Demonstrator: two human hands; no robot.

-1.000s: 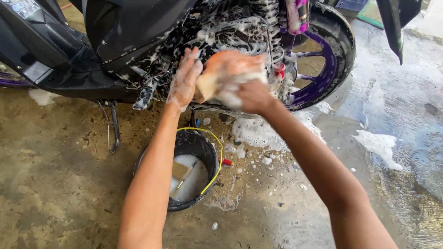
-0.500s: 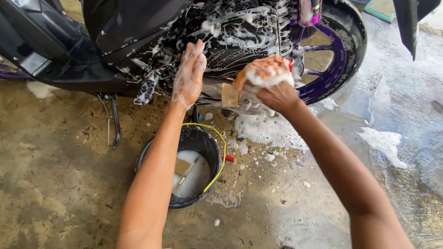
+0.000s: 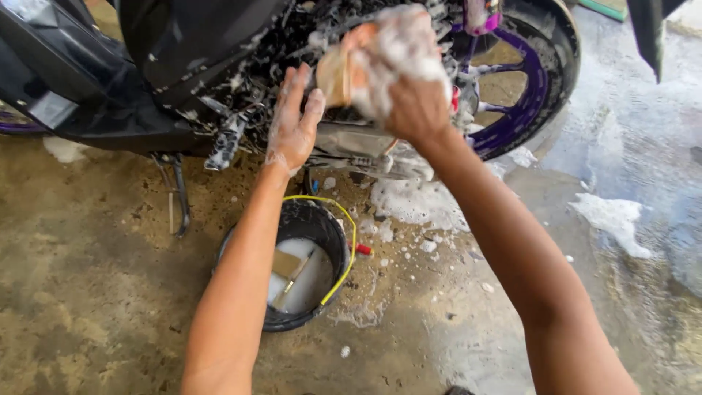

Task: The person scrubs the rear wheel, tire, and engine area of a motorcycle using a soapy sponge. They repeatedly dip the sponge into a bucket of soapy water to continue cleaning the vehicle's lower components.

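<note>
Right hand (image 3: pixel 413 99) is clamped around the soapy sponge (image 3: pixel 344 73), fingers curled tight on it, and it has climbed higher against the motorcycle's engine (image 3: pixel 241 80) than half a second back. Left hand (image 3: pixel 292 128) lies flat on the engine just left of the sponge, fingers spread wide, holding nothing, lower than before. Below the engine sits the black bucket (image 3: pixel 329 234). Right of the engine, the purple rear wheel (image 3: pixel 537 80).
</note>
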